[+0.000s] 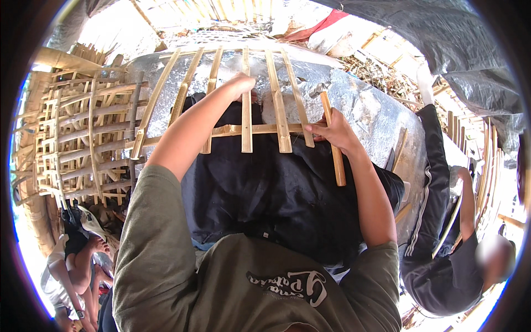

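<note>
Across my lap lies a bamboo frame of several pale slats (277, 102) fixed over a near crossbar (227, 130) and a thin far one. My left hand (241, 86) is closed at the upper part of a middle bamboo slat (246, 122); its fingertips are partly hidden behind the slat. In my right hand (337, 131) is a hammer (338, 166), gripped around the wooden handle with the metal head pointing up and away. The thumb of that hand reaches left to the crossbar's right end, beside the rightmost slat (297, 99).
A grey, worn, rounded surface (370, 105) spreads beyond the frame. On the left stands a lattice of woven bamboo strips (83, 133). One person (442, 265) sits at the right among bamboo strips; other people (77, 271) are at the lower left. Dark sheeting (442, 39) hangs upper right.
</note>
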A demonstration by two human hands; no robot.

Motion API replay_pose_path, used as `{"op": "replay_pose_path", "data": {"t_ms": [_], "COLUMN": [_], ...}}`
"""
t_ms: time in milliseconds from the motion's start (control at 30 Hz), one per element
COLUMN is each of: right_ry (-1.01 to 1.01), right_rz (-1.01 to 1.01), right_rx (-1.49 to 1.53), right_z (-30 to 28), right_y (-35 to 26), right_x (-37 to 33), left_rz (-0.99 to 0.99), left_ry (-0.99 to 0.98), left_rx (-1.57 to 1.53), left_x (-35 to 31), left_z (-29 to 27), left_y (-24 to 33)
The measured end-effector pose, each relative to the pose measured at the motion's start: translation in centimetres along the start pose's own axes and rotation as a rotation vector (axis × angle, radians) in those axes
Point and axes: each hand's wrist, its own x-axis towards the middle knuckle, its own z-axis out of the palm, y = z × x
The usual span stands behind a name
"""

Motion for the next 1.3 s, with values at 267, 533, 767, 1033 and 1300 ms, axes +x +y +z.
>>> {"op": "replay_pose_path", "data": {"t_ms": [267,533,767,1033,1300], "right_ry": [-0.001,0.198,0.351,0.347,0.354], "right_rz": [-0.04,-0.188,-0.23,-0.239,-0.174], "right_rx": [-0.013,-0.11,-0.296,-0.411,-0.437], "right_z": [-0.5,-1.0,-0.1,2.1,1.7], "right_y": [-0.7,-3.3,-2.3,-0.7,-1.6], "right_x": [0.8,3.5,3.9,3.4,3.1], "left_rz": [0.126,0.266,0.467,0.536,0.45], "left_ry": [0.054,0.104,0.309,0.352,0.305], "left_rx": [-0.187,-0.119,-0.052,-0.059,-0.219], "left_x": [-0.1,-1.1,-0.7,-0.1,0.5], "left_z": [-1.1,-3.7,-2.9,-1.9,-2.4], "left_y": [3.2,11.3,13.8,10.3,8.8]}}
